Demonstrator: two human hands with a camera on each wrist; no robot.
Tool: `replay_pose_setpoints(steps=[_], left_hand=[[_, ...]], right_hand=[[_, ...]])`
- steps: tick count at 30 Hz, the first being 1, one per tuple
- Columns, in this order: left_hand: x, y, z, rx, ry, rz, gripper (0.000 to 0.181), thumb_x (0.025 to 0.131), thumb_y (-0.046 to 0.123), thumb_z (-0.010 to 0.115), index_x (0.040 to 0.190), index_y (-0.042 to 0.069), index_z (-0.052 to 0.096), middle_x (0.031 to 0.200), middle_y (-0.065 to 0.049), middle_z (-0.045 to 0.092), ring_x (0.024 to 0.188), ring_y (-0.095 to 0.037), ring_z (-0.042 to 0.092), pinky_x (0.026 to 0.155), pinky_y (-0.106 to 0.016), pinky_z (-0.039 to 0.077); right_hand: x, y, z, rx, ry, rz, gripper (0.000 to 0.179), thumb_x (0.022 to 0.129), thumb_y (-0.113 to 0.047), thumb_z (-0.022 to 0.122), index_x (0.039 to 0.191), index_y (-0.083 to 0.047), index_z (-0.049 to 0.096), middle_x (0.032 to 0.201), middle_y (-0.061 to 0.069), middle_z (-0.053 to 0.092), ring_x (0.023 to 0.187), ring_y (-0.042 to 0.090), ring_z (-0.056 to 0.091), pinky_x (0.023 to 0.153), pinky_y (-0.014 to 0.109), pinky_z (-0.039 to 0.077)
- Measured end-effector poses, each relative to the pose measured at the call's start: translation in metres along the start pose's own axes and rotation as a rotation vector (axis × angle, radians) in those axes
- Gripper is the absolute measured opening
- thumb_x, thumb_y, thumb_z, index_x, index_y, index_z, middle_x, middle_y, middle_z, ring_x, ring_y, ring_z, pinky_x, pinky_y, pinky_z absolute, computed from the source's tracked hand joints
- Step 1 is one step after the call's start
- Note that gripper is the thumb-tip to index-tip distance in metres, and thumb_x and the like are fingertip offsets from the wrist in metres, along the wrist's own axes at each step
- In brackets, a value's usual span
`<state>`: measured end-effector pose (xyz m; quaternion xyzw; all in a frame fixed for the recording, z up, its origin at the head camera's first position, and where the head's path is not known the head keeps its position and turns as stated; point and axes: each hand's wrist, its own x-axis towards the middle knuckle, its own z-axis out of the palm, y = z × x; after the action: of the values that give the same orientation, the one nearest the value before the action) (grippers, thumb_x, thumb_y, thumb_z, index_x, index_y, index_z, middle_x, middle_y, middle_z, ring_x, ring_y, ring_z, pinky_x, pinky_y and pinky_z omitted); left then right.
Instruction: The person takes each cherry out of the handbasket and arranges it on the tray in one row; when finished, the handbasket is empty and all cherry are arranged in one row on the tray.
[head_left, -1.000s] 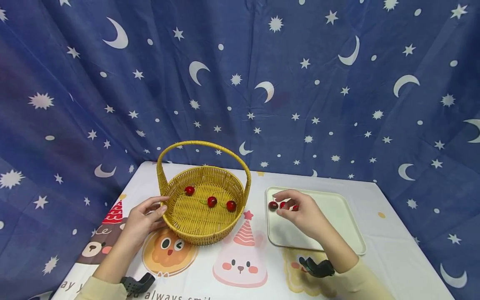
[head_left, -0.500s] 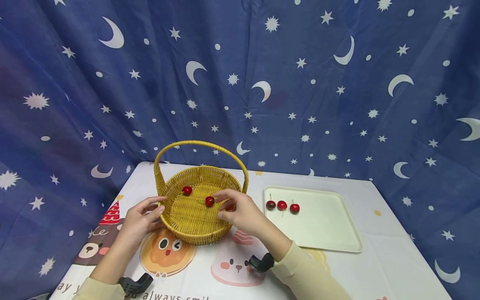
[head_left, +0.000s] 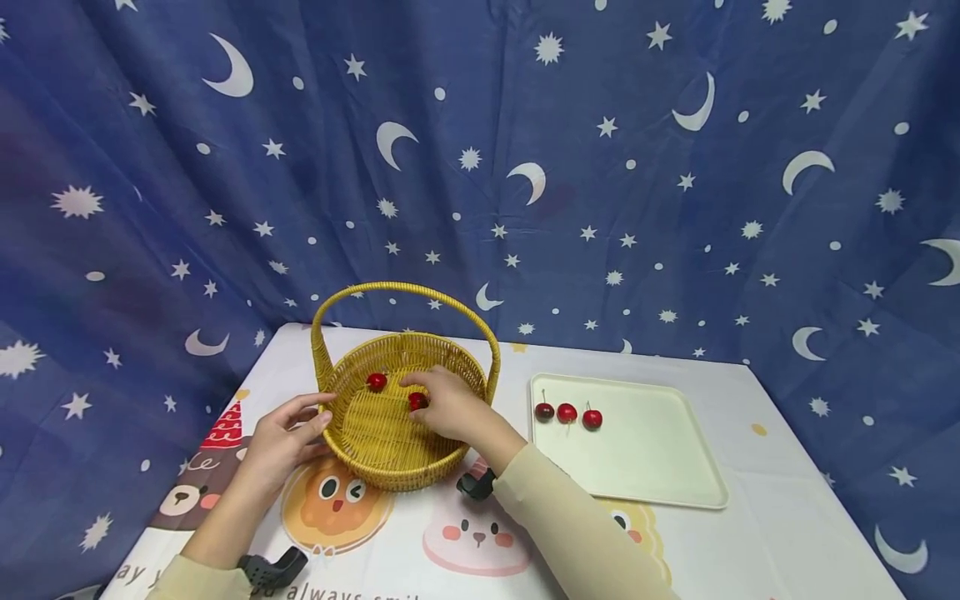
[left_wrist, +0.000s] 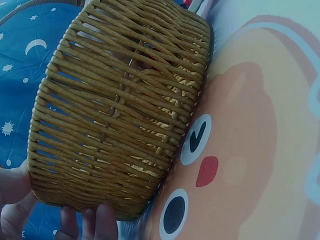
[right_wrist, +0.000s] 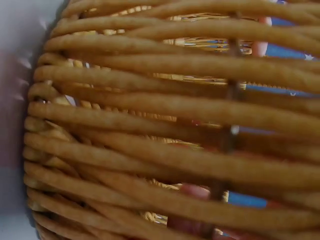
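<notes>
In the head view a round yellow wicker basket with a tall arched handle stands left of centre. My left hand holds its left side; the left wrist view shows the thumb by the rim and fingers against the woven wall. My right hand reaches down inside, thumb and forefinger on either side of a red cherry; a gap shows above the fruit, and the other fingertips are hidden. Another cherry lies farther back left. The right wrist view is mostly filled by basket weave.
A cream rectangular tray lies to the basket's right, with a dark cherry, a red cherry and another stemmed cherry in a row near its left end. A starry blue curtain hangs behind the table.
My right hand has moved left from above the tray into the basket, leaving the row of cherries uncovered. It now covers the rightmost basket cherry. The left hand has stayed at the basket.
</notes>
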<state>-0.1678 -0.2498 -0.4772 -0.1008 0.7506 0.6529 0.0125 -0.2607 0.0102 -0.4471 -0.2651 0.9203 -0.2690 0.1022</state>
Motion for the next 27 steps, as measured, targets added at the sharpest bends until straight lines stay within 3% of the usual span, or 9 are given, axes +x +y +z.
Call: replay_pose_setpoints(steps=[1,5,12,16,22,27], left_hand=[[-0.0001,0.0006,0.0010,-0.002,-0.002,0.000,0.047,0.108,0.022,0.067,0.152,0.008,0.058,0.127,-0.011,0.049,0.099,-0.014,0.071,0.088,-0.033,0.068],[-0.0009,0.0020,0.0033,-0.004,-0.004,0.014,0.047,0.109,0.023,0.066,0.153,0.007,0.057,0.128,-0.012,0.050,0.100,-0.014,0.072,0.089,-0.033,0.068],[-0.0002,0.0003,0.0026,-0.005,-0.002,0.027,0.047,0.109,0.023,0.065,0.153,0.007,0.057,0.129,-0.014,0.053,0.101,-0.014,0.073,0.088,-0.032,0.068],[0.0005,-0.0022,0.0019,0.002,-0.004,0.014,0.048,0.109,0.023,0.066,0.153,0.008,0.057,0.129,-0.012,0.053,0.100,-0.012,0.073,0.088,-0.031,0.068],[0.0015,-0.0040,0.0001,-0.001,-0.002,0.023,0.048,0.109,0.022,0.066,0.153,0.008,0.057,0.127,-0.011,0.054,0.099,-0.013,0.073,0.086,-0.031,0.068],[0.0015,-0.0039,-0.0011,0.001,-0.002,0.028,0.048,0.109,0.022,0.066,0.153,0.008,0.057,0.128,-0.012,0.052,0.099,-0.014,0.073,0.086,-0.032,0.068]], right_hand=[[0.0009,0.0003,0.0008,-0.049,-0.004,0.004,0.048,0.095,-0.015,0.083,0.142,-0.021,0.070,0.129,0.004,0.067,0.113,0.018,0.061,0.101,0.033,0.054],[0.0026,0.0027,0.0030,-0.177,-0.057,-0.035,0.034,0.094,-0.008,0.080,0.125,-0.021,0.079,0.113,-0.002,0.074,0.106,0.015,0.063,0.097,0.030,0.055],[0.0026,0.0007,0.0064,-0.218,-0.139,-0.122,0.025,0.092,-0.003,0.080,0.111,-0.019,0.082,0.103,-0.006,0.075,0.093,0.010,0.061,0.087,0.024,0.055],[0.0015,-0.0003,0.0062,-0.167,-0.140,-0.128,0.020,0.093,-0.010,0.084,0.110,-0.019,0.079,0.100,-0.007,0.072,0.093,0.009,0.061,0.086,0.023,0.055],[0.0018,-0.0001,0.0021,0.003,-0.031,-0.115,0.021,0.091,-0.014,0.086,0.108,-0.020,0.074,0.102,-0.007,0.069,0.095,0.008,0.061,0.086,0.023,0.053],[0.0013,0.0008,-0.0007,0.141,0.025,-0.129,0.019,0.091,-0.013,0.085,0.105,-0.020,0.074,0.103,-0.008,0.068,0.086,0.009,0.058,0.077,0.022,0.050]])
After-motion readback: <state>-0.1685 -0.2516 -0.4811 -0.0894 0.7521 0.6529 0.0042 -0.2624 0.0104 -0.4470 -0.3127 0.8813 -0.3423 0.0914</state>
